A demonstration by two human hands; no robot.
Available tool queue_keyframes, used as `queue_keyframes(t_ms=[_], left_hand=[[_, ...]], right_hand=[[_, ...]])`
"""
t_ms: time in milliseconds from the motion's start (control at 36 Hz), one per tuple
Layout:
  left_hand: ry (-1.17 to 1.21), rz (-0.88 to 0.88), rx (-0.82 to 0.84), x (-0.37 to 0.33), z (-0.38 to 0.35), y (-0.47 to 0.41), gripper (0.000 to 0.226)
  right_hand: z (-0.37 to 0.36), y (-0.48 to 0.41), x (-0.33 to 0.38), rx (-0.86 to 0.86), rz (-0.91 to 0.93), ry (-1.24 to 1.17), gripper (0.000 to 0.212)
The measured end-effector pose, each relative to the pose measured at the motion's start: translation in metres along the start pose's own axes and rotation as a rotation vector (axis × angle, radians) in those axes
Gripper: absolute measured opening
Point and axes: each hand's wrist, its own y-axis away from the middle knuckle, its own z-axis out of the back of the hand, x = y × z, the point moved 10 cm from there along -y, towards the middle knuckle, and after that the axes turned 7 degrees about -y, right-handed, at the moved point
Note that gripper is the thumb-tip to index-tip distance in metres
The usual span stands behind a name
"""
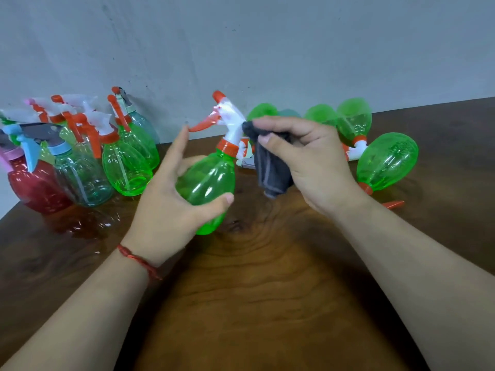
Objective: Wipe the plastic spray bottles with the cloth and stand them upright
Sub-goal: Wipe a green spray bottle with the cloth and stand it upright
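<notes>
My left hand (171,210) grips a green spray bottle (211,180) by its body and holds it tilted above the table, with its white and orange spray head (227,116) pointing up and away. A dark grey cloth (270,162) is pinched in my right hand (305,153), and its bunched top touches the back of the spray head. Several bottles stand upright in a group at the far left (126,167). Several green bottles lie on their sides at the far right (385,162).
The brown wooden table (254,290) runs up to a grey wall (241,44) behind the bottles. Its left edge cuts diagonally past the red bottle (34,188). A loose orange trigger piece (392,204) lies beside the lying bottles.
</notes>
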Motion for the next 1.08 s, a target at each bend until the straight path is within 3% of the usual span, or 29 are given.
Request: queue_keyframes(t_ms=[167,361,639,750,917,1083], left_hand=[[-0.165,-0.091,0.122,-0.007,-0.016,0.003,0.123],[0.072,0.123,-0.105,0.011,0.010,-0.002,0.120],[0.310,0.134,-0.118,0.010,-0.008,-0.003,0.109],[0.224,0.127,-0.173,0.015,0.001,-0.004,0.105],[0.410,0.245,-0.188,0.021,-0.005,0.001,0.046],[0.244,0.205,-0.118,0.013,-0.012,0.002,0.063]], right_hand=[[0.013,-0.002,0.009,-0.081,0.066,0.000,0.023],[-0.007,0.007,-0.010,0.047,0.023,0.228,0.019],[-0.016,0.022,-0.048,-0.069,-0.261,-0.226,0.021],[-0.018,0.023,-0.045,-0.061,-0.256,-0.263,0.021],[-0.019,0.025,-0.042,-0.069,-0.233,-0.196,0.021],[-0.026,0.026,-0.031,-0.025,-0.194,-0.192,0.020]])
